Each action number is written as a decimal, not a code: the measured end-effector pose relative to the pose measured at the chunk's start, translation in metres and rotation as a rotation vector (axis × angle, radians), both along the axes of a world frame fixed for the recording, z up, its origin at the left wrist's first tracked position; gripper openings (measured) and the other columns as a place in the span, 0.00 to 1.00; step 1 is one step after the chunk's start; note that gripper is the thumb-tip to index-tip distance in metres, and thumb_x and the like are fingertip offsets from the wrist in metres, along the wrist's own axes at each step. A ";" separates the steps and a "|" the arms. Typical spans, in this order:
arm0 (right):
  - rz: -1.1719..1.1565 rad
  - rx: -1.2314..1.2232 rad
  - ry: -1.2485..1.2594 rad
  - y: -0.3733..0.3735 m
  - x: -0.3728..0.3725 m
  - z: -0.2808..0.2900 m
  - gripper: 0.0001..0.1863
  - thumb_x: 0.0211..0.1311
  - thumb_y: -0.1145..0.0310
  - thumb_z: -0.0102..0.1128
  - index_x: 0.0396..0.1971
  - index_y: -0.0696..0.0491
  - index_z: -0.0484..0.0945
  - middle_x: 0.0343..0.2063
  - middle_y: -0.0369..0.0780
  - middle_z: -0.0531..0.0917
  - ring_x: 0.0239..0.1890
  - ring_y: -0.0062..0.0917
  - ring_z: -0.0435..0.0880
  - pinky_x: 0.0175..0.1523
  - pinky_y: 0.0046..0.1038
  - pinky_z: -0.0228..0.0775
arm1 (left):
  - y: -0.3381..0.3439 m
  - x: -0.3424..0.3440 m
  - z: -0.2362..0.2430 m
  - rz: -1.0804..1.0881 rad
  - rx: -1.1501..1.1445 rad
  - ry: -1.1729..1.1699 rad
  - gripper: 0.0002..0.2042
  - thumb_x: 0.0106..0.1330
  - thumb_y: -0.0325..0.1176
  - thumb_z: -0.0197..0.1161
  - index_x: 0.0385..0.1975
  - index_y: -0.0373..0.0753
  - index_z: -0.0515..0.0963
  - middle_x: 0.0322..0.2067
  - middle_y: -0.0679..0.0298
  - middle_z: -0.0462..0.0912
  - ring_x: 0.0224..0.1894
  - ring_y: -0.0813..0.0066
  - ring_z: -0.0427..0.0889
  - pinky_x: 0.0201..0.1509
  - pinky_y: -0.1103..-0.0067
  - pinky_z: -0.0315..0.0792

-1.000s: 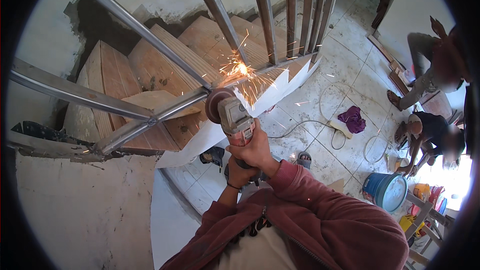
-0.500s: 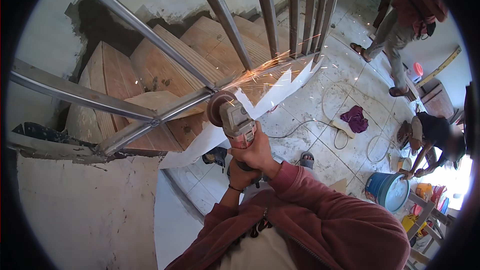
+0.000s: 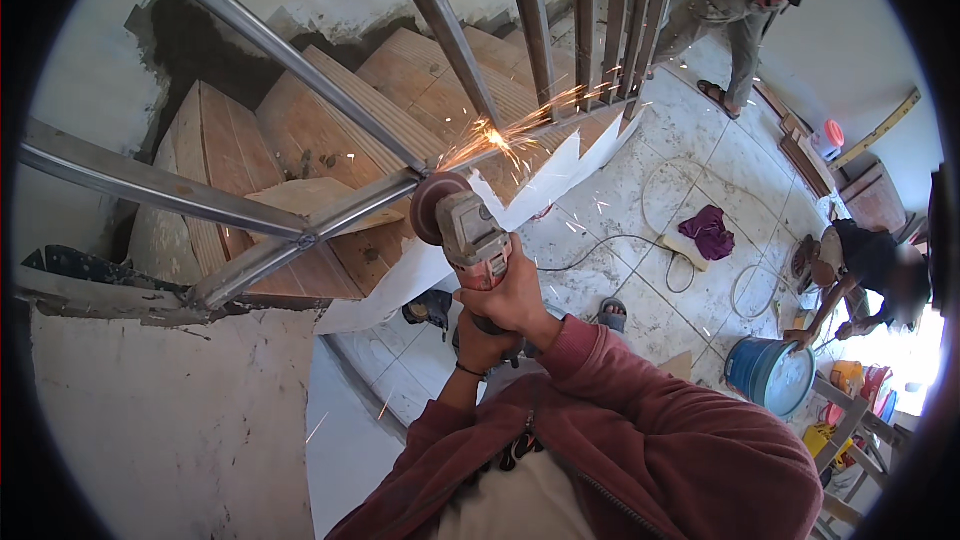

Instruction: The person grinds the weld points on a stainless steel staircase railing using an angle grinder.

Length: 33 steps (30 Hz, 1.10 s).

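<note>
An angle grinder [image 3: 478,245] with a grey head and worn red body is held out in front of me. My right hand [image 3: 520,292] wraps around its body, while my left hand [image 3: 484,348] closes round its rear end, partly covered by the right wrist. The reddish-brown disc [image 3: 437,206] is at the joint of the metal railing's bottom rail [image 3: 365,212] and an upright bar [image 3: 330,90]; exact contact is hard to make out. Orange sparks [image 3: 497,138] fly off toward the far right, along the rail.
Wooden stairs [image 3: 320,135] rise behind the railing. A torn white sheet [image 3: 540,180] hangs below the rail. A cable [image 3: 590,255] and purple cloth [image 3: 708,233] lie on the tiled floor. One person [image 3: 745,20] stands far right; another [image 3: 868,265] bends by a blue drum [image 3: 770,377].
The grinder has shifted slightly left, and the sparks now burst brighter beyond the rail. The standing person has moved left and farther away. The bending person's hands have moved at the drum.
</note>
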State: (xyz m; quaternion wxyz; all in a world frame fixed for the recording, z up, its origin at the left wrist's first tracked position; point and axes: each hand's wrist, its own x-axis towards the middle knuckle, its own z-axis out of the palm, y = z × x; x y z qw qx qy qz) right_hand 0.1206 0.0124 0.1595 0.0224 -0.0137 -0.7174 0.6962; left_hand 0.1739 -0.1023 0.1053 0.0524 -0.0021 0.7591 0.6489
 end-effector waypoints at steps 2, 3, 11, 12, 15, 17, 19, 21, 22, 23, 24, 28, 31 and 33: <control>0.000 -0.002 0.003 0.000 0.001 -0.003 0.38 0.31 0.62 0.76 0.43 0.60 0.64 0.31 0.51 0.80 0.35 0.46 0.82 0.42 0.36 0.73 | 0.002 0.002 -0.002 0.008 0.003 0.054 0.36 0.33 0.34 0.73 0.49 0.33 0.71 0.45 0.55 0.79 0.47 0.65 0.80 0.51 0.73 0.72; 0.003 -0.003 0.000 0.000 0.003 -0.004 0.38 0.31 0.62 0.76 0.43 0.60 0.64 0.31 0.51 0.80 0.36 0.46 0.82 0.42 0.36 0.73 | 0.002 0.002 -0.002 0.008 0.003 0.053 0.36 0.33 0.34 0.73 0.49 0.33 0.71 0.45 0.55 0.79 0.47 0.65 0.80 0.51 0.73 0.72; 0.009 -0.001 0.013 -0.003 0.002 -0.006 0.38 0.32 0.62 0.76 0.42 0.59 0.63 0.30 0.50 0.80 0.35 0.45 0.83 0.42 0.36 0.74 | 0.001 0.002 0.000 0.000 -0.079 0.043 0.35 0.36 0.35 0.73 0.50 0.33 0.71 0.45 0.55 0.79 0.48 0.63 0.80 0.52 0.72 0.72; 0.012 0.008 0.022 -0.003 0.001 -0.005 0.37 0.32 0.62 0.76 0.42 0.59 0.63 0.30 0.50 0.80 0.34 0.45 0.83 0.41 0.36 0.74 | 0.000 0.002 0.000 0.003 -0.080 0.041 0.35 0.36 0.35 0.73 0.50 0.33 0.71 0.45 0.55 0.79 0.48 0.63 0.80 0.52 0.72 0.72; 0.020 0.007 0.007 -0.004 0.002 -0.001 0.37 0.32 0.62 0.76 0.42 0.59 0.63 0.30 0.50 0.81 0.34 0.45 0.83 0.41 0.36 0.74 | 0.000 0.003 0.001 0.039 0.009 0.040 0.35 0.35 0.35 0.73 0.50 0.33 0.71 0.46 0.55 0.79 0.48 0.63 0.80 0.52 0.71 0.72; 0.024 0.009 0.021 -0.005 0.001 -0.003 0.37 0.32 0.62 0.76 0.42 0.59 0.63 0.30 0.50 0.81 0.34 0.45 0.83 0.41 0.36 0.74 | 0.000 0.003 -0.002 0.030 -0.037 0.083 0.36 0.36 0.35 0.73 0.50 0.33 0.70 0.46 0.56 0.79 0.48 0.63 0.80 0.52 0.71 0.72; 0.024 0.014 0.031 -0.004 0.001 -0.002 0.37 0.32 0.62 0.76 0.42 0.59 0.63 0.30 0.50 0.81 0.34 0.45 0.83 0.41 0.36 0.74 | 0.000 0.001 0.004 0.017 0.014 0.059 0.36 0.36 0.36 0.73 0.50 0.33 0.70 0.46 0.56 0.79 0.48 0.64 0.80 0.52 0.71 0.72; -0.006 -0.023 0.031 -0.004 0.000 0.003 0.37 0.31 0.63 0.76 0.41 0.59 0.63 0.30 0.50 0.81 0.34 0.45 0.83 0.41 0.36 0.74 | -0.002 0.000 0.006 0.005 0.063 0.042 0.36 0.36 0.36 0.73 0.50 0.33 0.70 0.45 0.56 0.79 0.48 0.64 0.80 0.52 0.71 0.72; -0.004 -0.026 0.034 -0.004 0.001 0.002 0.37 0.31 0.63 0.76 0.41 0.59 0.63 0.30 0.50 0.81 0.34 0.45 0.83 0.41 0.36 0.74 | -0.002 0.001 0.005 0.000 -0.003 0.036 0.36 0.36 0.36 0.73 0.51 0.33 0.70 0.46 0.56 0.79 0.48 0.64 0.80 0.53 0.71 0.72; -0.008 -0.019 0.017 -0.004 0.003 -0.001 0.37 0.31 0.63 0.76 0.41 0.60 0.63 0.30 0.51 0.81 0.35 0.45 0.83 0.41 0.35 0.74 | -0.003 0.001 0.004 -0.006 -0.068 0.030 0.36 0.36 0.36 0.73 0.51 0.34 0.70 0.46 0.56 0.79 0.48 0.64 0.80 0.53 0.71 0.72; -0.017 -0.010 0.000 -0.002 0.004 -0.003 0.37 0.31 0.63 0.76 0.41 0.60 0.63 0.31 0.51 0.81 0.35 0.45 0.83 0.41 0.35 0.74 | -0.003 0.003 0.003 -0.008 -0.067 0.033 0.36 0.36 0.36 0.73 0.51 0.34 0.70 0.46 0.56 0.79 0.48 0.64 0.80 0.53 0.71 0.72; -0.008 0.023 0.010 -0.001 0.006 -0.005 0.38 0.31 0.63 0.76 0.42 0.61 0.63 0.31 0.51 0.81 0.35 0.45 0.83 0.41 0.35 0.74 | -0.002 0.006 -0.004 -0.040 -0.033 0.005 0.38 0.35 0.36 0.74 0.52 0.34 0.69 0.46 0.56 0.79 0.48 0.65 0.80 0.52 0.72 0.72; -0.019 0.005 0.022 0.000 0.002 -0.002 0.38 0.31 0.63 0.76 0.42 0.61 0.63 0.30 0.51 0.81 0.34 0.45 0.83 0.40 0.35 0.74 | -0.001 0.002 -0.004 -0.032 -0.059 0.017 0.39 0.34 0.37 0.75 0.52 0.34 0.68 0.46 0.55 0.79 0.47 0.65 0.80 0.52 0.72 0.72; -0.013 0.015 -0.002 0.000 0.001 0.003 0.37 0.32 0.62 0.76 0.41 0.61 0.63 0.29 0.51 0.81 0.33 0.46 0.83 0.40 0.36 0.74 | -0.002 0.000 -0.004 -0.035 -0.060 0.030 0.39 0.34 0.37 0.75 0.52 0.34 0.68 0.46 0.55 0.79 0.47 0.64 0.80 0.51 0.72 0.72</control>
